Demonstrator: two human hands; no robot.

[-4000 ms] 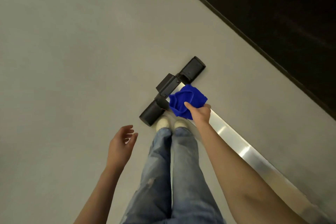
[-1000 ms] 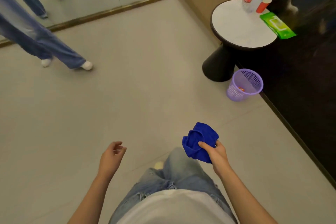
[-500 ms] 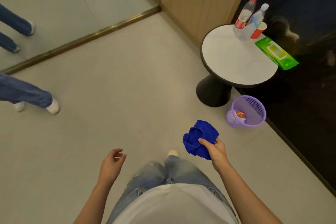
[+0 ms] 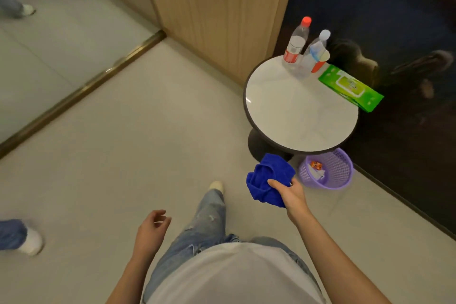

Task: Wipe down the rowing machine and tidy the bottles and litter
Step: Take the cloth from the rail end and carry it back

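Observation:
My right hand [image 4: 290, 195] grips a crumpled blue cloth [image 4: 267, 179] in front of me, just short of a round white side table [image 4: 296, 111]. At the table's far edge stand a red-capped bottle [image 4: 296, 43], a white-capped bottle [image 4: 314, 53] and an orange paper cup [image 4: 320, 61]. A green wipes pack [image 4: 350, 87] lies on the right rim. My left hand [image 4: 150, 232] hangs empty with fingers loosely curled. The rowing machine is out of view.
A purple mesh basket [image 4: 330, 175] holding bits of litter sits on the floor beside the table's black base. A wood-panelled wall stands behind, a dark glossy wall at right, a mirror at left. Another person's foot [image 4: 29, 242] is at the left edge.
I have left the rowing machine and walked toward the table. The table and basket are much nearer now. The cloth stays in my right hand.

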